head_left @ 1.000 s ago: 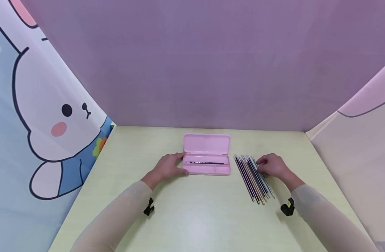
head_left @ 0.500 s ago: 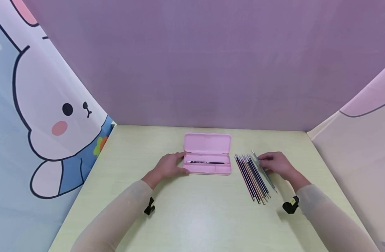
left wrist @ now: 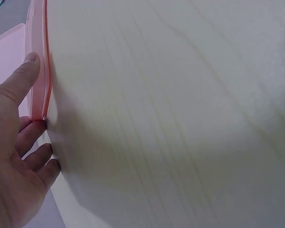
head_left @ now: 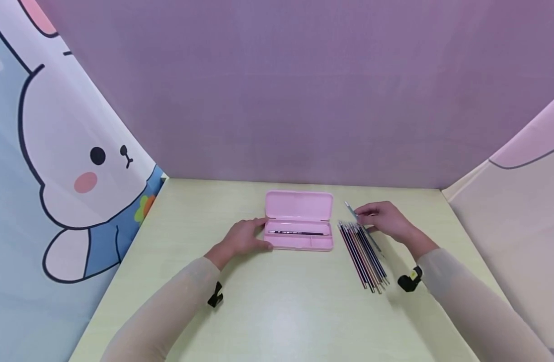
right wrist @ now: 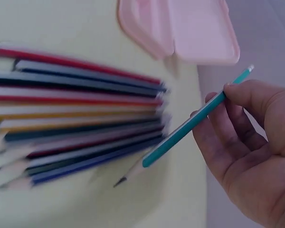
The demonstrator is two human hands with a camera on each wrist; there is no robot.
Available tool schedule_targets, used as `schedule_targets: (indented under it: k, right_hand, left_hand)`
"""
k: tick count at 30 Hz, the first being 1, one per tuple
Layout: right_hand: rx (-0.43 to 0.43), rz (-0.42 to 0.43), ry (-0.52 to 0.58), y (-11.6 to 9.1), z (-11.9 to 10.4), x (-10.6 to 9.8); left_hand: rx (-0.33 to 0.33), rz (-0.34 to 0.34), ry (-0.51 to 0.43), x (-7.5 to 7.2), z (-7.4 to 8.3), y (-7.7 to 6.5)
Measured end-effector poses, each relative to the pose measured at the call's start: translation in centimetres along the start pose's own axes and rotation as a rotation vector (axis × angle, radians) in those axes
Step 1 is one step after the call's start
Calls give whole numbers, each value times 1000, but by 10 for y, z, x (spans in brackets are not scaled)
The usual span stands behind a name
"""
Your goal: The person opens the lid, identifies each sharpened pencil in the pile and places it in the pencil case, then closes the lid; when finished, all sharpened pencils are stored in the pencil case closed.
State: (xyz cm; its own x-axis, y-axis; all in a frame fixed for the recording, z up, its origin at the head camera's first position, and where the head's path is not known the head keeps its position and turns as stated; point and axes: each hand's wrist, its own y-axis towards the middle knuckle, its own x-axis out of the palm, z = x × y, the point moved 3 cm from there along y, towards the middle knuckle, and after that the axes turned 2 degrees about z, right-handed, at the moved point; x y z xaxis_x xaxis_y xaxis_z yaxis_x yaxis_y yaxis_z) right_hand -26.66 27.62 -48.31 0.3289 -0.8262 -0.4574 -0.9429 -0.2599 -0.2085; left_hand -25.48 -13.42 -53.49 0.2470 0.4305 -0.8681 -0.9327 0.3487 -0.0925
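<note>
A pink pencil case (head_left: 286, 243) lies with its lid raised, and a dark pencil (head_left: 299, 233) rests in its long compartment. My left hand (head_left: 244, 237) grips the case's left end, thumb at the front corner and fingers at the back. In the left wrist view the thumb (left wrist: 26, 76) presses along the case's wall. Between thumb and fingertips, my right hand (head_left: 387, 219) pinches a teal pencil (right wrist: 180, 130), its sharpened tip pointing down toward me and its eraser end up. That pencil is held slantwise above the right edge of a bunch of pencils (head_left: 362, 256).
The bunch, in red, blue, yellow and dark colours, lies on the pale wooden table (head_left: 277, 311) right of the case, tips toward me. A purple backdrop (head_left: 299, 100) rises behind the table, with a rabbit-print cloth (head_left: 68, 166) on the left.
My right hand has drawn the teal pencil off the bunch's right side, lifted it, and carried it back leftward and farther away. My left hand stays on the pencil case.
</note>
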Motion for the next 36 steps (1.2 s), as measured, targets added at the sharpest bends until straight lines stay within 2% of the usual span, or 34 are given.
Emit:
schedule_targets:
  k: [4, 11, 16, 26, 36]
  right_hand:
    - [-32, -35, -36, 18, -20, 11]
    - [-113, -32, -84, 48, -57, 41]
    - [-178, -56, -83, 64, -73, 62]
    - [-238, -52, -102, 88, -89, 95]
    - [-271, -92, -154, 96, -79, 118]
  left_hand:
    - [-6, -1, 4, 0, 0, 1]
    - [-2, 8, -11, -1, 2, 1]
    - [-9, 11, -17, 0, 1, 3]
    - [-25, 4, -9, 0, 1, 7]
    - [-34, -2, -13, -1, 3, 6]
